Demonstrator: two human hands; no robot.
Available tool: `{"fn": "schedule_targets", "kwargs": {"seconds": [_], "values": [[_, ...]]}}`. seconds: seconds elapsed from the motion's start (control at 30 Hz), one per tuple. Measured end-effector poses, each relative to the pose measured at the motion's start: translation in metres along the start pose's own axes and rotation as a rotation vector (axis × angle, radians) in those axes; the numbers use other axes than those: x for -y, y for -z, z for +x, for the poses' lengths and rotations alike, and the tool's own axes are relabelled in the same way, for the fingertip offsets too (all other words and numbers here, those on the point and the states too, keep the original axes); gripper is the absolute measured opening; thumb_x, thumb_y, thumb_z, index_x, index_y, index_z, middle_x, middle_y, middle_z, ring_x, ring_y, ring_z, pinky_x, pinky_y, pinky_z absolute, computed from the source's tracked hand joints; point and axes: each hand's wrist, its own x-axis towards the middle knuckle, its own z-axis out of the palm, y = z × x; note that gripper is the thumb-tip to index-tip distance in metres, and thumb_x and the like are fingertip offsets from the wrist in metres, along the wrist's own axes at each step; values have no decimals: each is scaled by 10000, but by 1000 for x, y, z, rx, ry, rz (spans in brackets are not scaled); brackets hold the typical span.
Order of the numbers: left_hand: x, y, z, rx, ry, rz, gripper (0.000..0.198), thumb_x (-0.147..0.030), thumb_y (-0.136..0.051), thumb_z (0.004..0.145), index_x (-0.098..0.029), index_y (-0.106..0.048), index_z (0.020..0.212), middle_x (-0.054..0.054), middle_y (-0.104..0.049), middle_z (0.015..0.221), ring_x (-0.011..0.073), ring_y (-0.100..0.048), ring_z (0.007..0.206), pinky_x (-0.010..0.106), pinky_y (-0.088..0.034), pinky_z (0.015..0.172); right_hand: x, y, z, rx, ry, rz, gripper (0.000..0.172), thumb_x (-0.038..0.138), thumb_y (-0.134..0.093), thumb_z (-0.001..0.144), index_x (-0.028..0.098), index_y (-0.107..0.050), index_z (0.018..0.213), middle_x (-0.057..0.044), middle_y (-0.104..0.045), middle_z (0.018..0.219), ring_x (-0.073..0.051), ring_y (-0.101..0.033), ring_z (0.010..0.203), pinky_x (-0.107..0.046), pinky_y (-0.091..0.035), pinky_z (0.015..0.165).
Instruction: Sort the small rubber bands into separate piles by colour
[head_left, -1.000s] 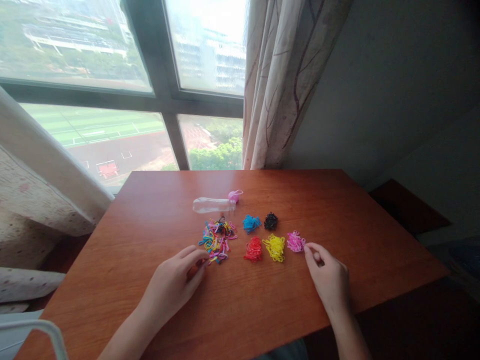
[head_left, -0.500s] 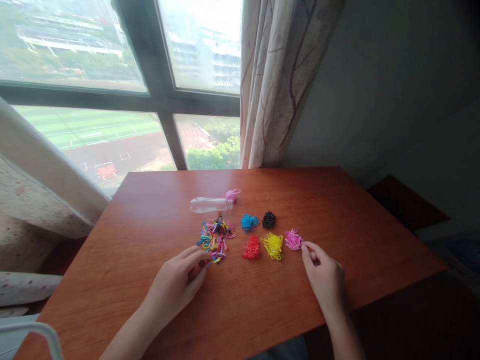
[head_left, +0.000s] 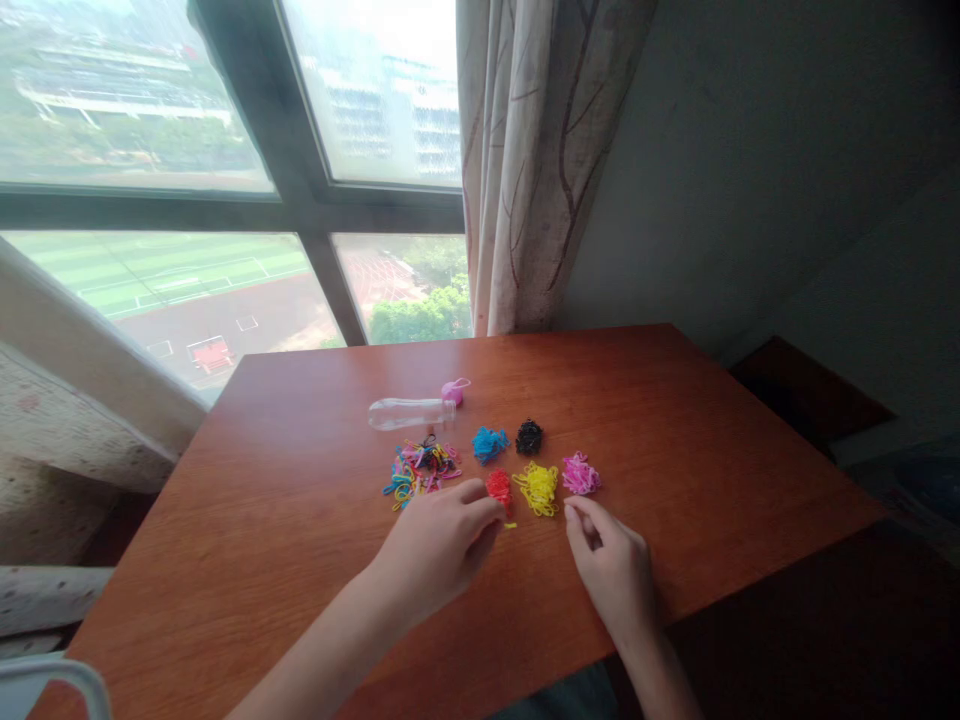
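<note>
My left hand (head_left: 448, 535) is closed in a pinch on a small yellow rubber band (head_left: 511, 525), just in front of the red pile (head_left: 499, 490), which it partly covers. My right hand (head_left: 611, 560) has thumb and forefinger together near the yellow pile (head_left: 540, 488) and the pink pile (head_left: 581, 474); whether anything is between the fingertips is too small to make out. A mixed heap of coloured rubber bands (head_left: 420, 468) lies behind my left hand. Farther back sit a blue pile (head_left: 490, 445) and a black pile (head_left: 529, 436).
A clear plastic bottle (head_left: 409, 413) lies on its side behind the heap, with a pink cap (head_left: 452, 392) beside its mouth. The wooden table (head_left: 300, 520) stands against a window with curtains (head_left: 517, 180). A white curved bar (head_left: 67, 672) shows at lower left.
My left hand has moved right from the mixed heap to the red pile, with a yellow rubber band now showing. My right hand has drawn back from the pink pile toward the yellow. The view shifted slightly.
</note>
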Motion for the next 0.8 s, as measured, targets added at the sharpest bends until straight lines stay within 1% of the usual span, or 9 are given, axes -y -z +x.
{"fn": "schedule_targets", "kwargs": {"seconds": [0.13,0.23,0.3,0.43,0.57,0.7,0.8], "values": [[-18,-6,31,84,-72,111,225,-253,-445,957,-249,-669,933,17,-670,908,165,-670,765,241,-465,585,0,0,0,11,15,23,313,341,-453,989,173,-713,948,-46,-722,748,-157,-661,604,-230,-443,601],[-21,-10,44,111,-102,163,214,-265,-444,960,-243,-654,922,19,-663,910,172,-665,754,240,-438,541,1,0,0,1,14,38,302,337,-461,989,174,-711,944,-40,-713,728,-154,-658,601,-225,-438,590],[-19,-12,48,111,-103,164,200,-262,-455,957,-237,-651,923,22,-660,911,172,-664,761,237,-428,542,1,1,1,0,10,40,298,335,-461,990,178,-710,940,-36,-706,717,-154,-655,599,-226,-433,588],[-13,-10,47,113,-91,163,195,-251,-463,954,-234,-655,924,26,-658,908,170,-663,778,235,-425,568,3,1,1,7,7,44,279,318,-465,989,183,-706,947,-29,-703,727,-151,-653,606,-233,-426,610],[-10,-6,48,120,-85,162,193,-232,-478,935,-237,-666,895,18,-659,887,165,-660,737,239,-414,563,4,1,1,14,12,47,270,311,-470,983,182,-703,942,-20,-685,694,-149,-638,584,-240,-417,602],[-9,-5,54,140,-94,164,194,-205,-501,904,-224,-675,821,24,-670,867,169,-660,701,242,-398,539,4,1,0,23,4,52,269,312,-466,984,187,-701,944,-18,-674,687,-149,-629,579,-244,-415,601],[-6,-3,57,146,-96,159,193,-211,-505,902,-226,-681,823,25,-678,878,172,-659,699,245,-400,540,4,1,0,30,2,62,258,310,-473,982,190,-698,945,-13,-671,688,-144,-629,580,-239,-418,605]]}}
